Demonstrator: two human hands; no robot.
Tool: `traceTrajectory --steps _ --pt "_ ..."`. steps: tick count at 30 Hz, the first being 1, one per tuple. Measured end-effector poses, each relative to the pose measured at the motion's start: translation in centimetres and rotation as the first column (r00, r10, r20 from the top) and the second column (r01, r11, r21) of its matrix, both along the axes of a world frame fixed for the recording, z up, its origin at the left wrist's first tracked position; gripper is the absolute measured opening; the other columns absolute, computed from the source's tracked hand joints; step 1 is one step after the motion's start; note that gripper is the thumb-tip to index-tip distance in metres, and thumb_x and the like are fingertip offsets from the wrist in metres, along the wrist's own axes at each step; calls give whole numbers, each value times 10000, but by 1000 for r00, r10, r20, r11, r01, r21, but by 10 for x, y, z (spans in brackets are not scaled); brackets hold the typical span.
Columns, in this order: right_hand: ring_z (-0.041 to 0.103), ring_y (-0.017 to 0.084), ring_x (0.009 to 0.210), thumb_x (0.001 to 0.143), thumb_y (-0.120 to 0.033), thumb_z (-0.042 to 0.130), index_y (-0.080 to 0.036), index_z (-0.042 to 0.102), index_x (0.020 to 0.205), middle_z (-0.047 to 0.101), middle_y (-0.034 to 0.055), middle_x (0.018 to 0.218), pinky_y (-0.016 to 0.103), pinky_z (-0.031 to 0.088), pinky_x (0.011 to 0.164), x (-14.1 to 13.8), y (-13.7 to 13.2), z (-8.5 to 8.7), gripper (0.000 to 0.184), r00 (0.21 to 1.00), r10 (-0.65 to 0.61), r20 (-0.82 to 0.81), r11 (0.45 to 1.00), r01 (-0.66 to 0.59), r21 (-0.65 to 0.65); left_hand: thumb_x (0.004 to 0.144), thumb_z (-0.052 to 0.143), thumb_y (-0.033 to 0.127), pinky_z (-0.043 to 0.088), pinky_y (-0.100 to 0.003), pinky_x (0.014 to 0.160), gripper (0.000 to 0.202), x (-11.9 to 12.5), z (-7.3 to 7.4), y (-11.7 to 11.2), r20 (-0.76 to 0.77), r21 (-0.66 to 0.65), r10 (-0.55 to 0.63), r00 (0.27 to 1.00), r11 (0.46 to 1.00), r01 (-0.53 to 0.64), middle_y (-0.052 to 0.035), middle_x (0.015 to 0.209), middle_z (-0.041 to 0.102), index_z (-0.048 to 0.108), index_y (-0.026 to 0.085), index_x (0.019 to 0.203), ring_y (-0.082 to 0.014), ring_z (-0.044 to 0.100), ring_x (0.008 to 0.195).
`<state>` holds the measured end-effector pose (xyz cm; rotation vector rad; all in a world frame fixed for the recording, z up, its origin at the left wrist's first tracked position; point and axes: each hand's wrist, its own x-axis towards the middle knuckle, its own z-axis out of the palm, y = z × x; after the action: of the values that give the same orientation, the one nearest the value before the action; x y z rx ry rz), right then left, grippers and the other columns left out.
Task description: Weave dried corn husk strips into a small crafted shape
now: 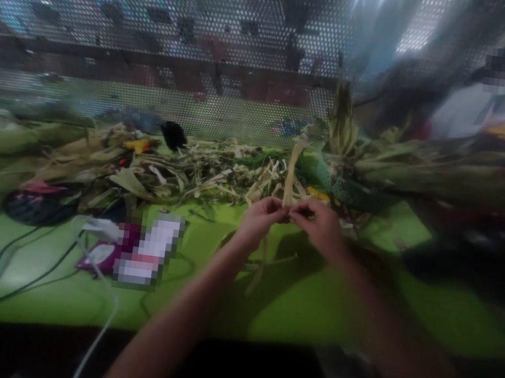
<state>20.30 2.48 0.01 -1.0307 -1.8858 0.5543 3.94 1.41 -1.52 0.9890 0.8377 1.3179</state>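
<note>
My left hand (262, 216) and my right hand (320, 224) meet above the green tabletop, fingertips almost touching. Both are closed in a pinch around a pale, dry strip of plant leaf (291, 175), perhaps husk. The strip stands up from between the fingers and bends over at its top. Below the hands hang or lie thin dried strands (257, 276); I cannot tell whether they belong to the same piece. The exact grip at the fingertips is too small to make out.
Heaped dried leaves and stalks (199, 169) stretch across the table's back. A green basket-like holder (350, 189) with husks stands right. At left lie a dark round woven piece (40, 206), a blurred-out phone-like object (151, 250) and a white cable (112, 307). Another person (472, 106) is far right.
</note>
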Motion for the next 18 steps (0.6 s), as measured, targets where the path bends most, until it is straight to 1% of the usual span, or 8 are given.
traceTrajectory --steps 5,8,12,15,18 --pt "621 172 718 755 -274 674 -201 646 761 673 19 755 296 491 684 -4 -3 0 79 990 -36 -139 994 21 -109 626 807 325 482 -252 700 298 2 3 -3 -30 40 -7 1000 999 8 2 694 636 612 147 763 -100 586 647" --pt "620 171 719 734 -265 676 -195 635 755 667 16 751 300 494 694 -6 -4 1 83 976 -41 -213 989 10 -145 646 785 302 478 -244 704 267 2 3 -3 -47 58 -15 999 998 18 6 696 636 597 153 763 -99 586 659" --pt "588 157 693 692 -256 697 -207 598 771 626 -9 723 287 481 666 -6 -4 2 136 956 -50 -291 983 -5 -185 683 733 267 463 -240 709 190 1 3 -3 -131 112 -6 991 993 21 9 693 622 599 155 757 -99 573 671" --pt "555 140 668 652 -241 724 -214 563 791 580 -28 714 270 464 635 -5 -4 4 215 934 -20 -357 971 -68 -230 692 707 241 453 -237 709 144 1 4 -4 -176 147 14 984 989 12 11 700 615 610 158 759 -99 563 679" --pt "541 133 666 633 -252 739 -213 549 797 564 -29 728 264 454 624 -4 -4 8 255 907 8 -421 960 -125 -249 705 689 236 455 -239 716 128 3 4 -5 -185 147 16 983 989 12 7 721 622 627 156 784 -104 570 695"
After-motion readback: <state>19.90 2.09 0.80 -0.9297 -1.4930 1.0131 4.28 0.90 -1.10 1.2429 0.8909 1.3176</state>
